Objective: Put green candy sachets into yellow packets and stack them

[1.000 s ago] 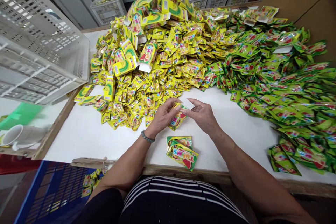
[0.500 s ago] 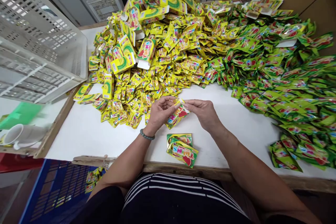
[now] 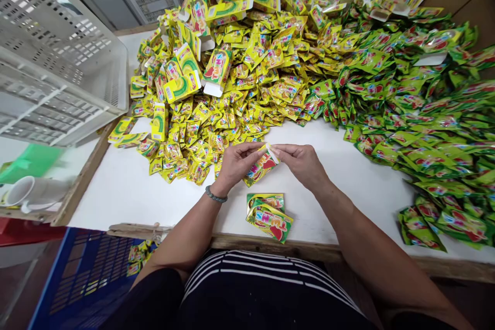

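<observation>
Between both hands, just above the white table (image 3: 147, 201), is a small printed candy box (image 3: 260, 169), yellow with red melon art. My left hand (image 3: 240, 162) is closed on its left side, thumb on top. The fingers of my right hand (image 3: 298, 161) pinch the box's white end flap at the upper right. Whether anything is inside the box cannot be seen. Nearer my body, two flat boxes (image 3: 269, 220) overlap on the table close to its front edge. Beyond my left hand spreads a heap of yellow candy packets (image 3: 232, 121).
More yellow boxes (image 3: 217, 69) lie on the heap. Green packets (image 3: 417, 129) pile up on the right. A white plastic crate (image 3: 58, 67) stands tilted at the left, above a white mug (image 3: 36, 193). A blue crate (image 3: 81, 268) is below the table's left front.
The box has turned slightly in my hands, and my right fingers have pressed in closer at its end flap. The view has shifted a little; the two flat boxes lie as before.
</observation>
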The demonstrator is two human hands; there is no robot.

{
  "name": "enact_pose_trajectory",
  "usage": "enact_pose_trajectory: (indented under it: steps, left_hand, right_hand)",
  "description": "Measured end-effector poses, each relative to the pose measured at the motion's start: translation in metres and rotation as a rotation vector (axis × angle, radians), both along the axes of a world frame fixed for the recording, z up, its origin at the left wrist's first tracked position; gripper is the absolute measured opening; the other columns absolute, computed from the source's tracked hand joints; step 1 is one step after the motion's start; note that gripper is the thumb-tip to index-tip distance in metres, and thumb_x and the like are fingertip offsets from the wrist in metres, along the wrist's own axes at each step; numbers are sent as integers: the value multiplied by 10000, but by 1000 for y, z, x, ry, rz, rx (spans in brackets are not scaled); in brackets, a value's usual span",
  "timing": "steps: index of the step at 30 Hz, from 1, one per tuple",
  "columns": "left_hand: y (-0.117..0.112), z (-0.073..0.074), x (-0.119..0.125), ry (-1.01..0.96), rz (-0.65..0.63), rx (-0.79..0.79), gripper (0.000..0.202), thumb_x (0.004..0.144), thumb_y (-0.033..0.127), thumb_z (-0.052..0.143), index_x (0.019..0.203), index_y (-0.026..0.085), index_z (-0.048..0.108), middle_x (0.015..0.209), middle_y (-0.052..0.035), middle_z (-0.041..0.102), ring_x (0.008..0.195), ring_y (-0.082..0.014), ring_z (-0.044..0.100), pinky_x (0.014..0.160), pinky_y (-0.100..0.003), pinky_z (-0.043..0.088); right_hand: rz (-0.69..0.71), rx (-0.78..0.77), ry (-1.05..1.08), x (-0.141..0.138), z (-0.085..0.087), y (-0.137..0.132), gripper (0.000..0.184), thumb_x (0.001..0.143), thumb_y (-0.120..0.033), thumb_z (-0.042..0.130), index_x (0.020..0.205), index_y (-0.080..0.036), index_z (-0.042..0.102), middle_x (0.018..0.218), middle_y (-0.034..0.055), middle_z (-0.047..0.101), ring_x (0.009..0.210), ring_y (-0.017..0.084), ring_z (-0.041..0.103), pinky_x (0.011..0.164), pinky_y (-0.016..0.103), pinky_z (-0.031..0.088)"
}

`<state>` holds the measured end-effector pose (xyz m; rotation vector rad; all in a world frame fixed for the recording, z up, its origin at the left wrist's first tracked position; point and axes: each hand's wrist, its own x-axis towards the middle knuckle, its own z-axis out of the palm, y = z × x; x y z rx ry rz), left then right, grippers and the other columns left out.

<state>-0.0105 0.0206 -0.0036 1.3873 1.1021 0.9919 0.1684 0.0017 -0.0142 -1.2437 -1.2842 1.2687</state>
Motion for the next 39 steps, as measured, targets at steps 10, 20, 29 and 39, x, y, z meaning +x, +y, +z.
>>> enact_pose_trajectory:
  steps: [10, 20, 29, 39]
  left_hand:
    - [3, 6, -7, 101, -83, 106, 305, 826, 393, 687, 1054, 207, 766, 926, -64, 756, 735, -140, 634, 645, -259, 492]
    - [3, 8, -11, 139, -101, 209, 277, 850, 367, 674, 1060, 210, 764, 866, -64, 742, 740, -153, 650, 673, -279, 510]
    - [1, 5, -7, 46, -2, 166, 288, 797, 400, 731, 1006, 208, 777, 837, -53, 747, 723, -153, 643, 668, -281, 518]
    - [3, 7, -1, -217, 38, -124, 494, 648, 455, 837, 1007, 141, 706, 628, 30, 622, 518, -58, 508, 494, -187, 380]
  right_hand:
    - [70, -41, 25, 6, -3, 3, 365, 794, -478, 681, 1046, -233, 779, 905, 17, 779, 774, 183, 677, 703, 316, 543]
    - [99, -84, 112, 13, -7, 4, 319, 710, -444, 788, 988, -287, 785, 934, 11, 787, 847, 213, 692, 773, 365, 551]
    - [155, -10, 127, 4, 4, -2, 295, 801, -464, 681, 1002, -275, 788, 1044, 25, 769, 1007, 252, 678, 961, 433, 506]
    - [-36, 315, -160, -21, -10, -14, 392, 923, -440, 532, 1218, -245, 702, 1115, 74, 736, 1042, 240, 633, 950, 420, 506]
